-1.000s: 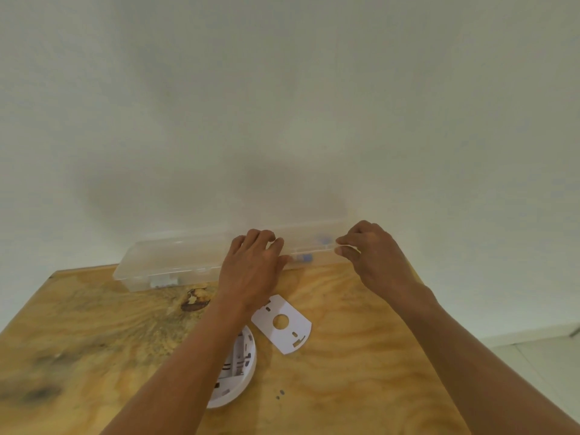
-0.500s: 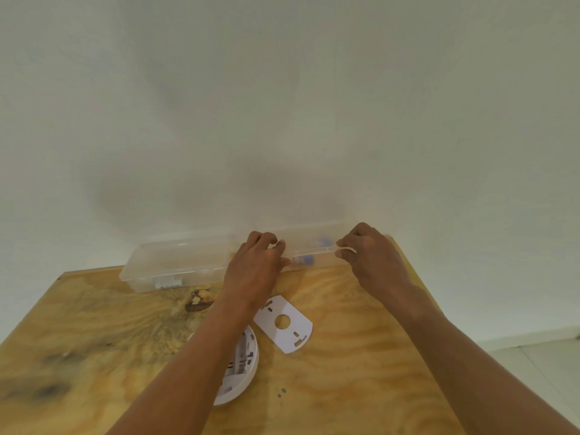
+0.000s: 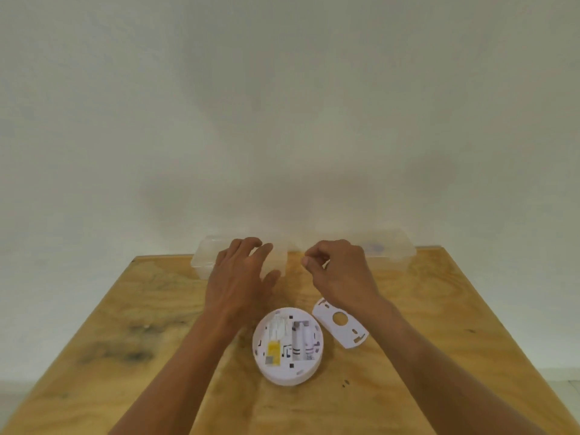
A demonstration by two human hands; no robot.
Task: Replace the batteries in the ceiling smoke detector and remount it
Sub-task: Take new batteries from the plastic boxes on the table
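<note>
Smoke detector (image 3: 287, 345) lies open-backed, batteries showing; left grip (image 3: 240, 277) spread, right grip (image 3: 337, 271) curled, contents unclear.

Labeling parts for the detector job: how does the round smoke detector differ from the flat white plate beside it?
The smoke detector is a thick round body; the plate is thin and flat, with rounded ends.
The smoke detector lies open side up, showing a battery bay and a yellow label; the plate shows only a round hole and small slots.
The smoke detector looks larger than the plate.
Both are white plastic, lying untouched on the wooden table.
</note>
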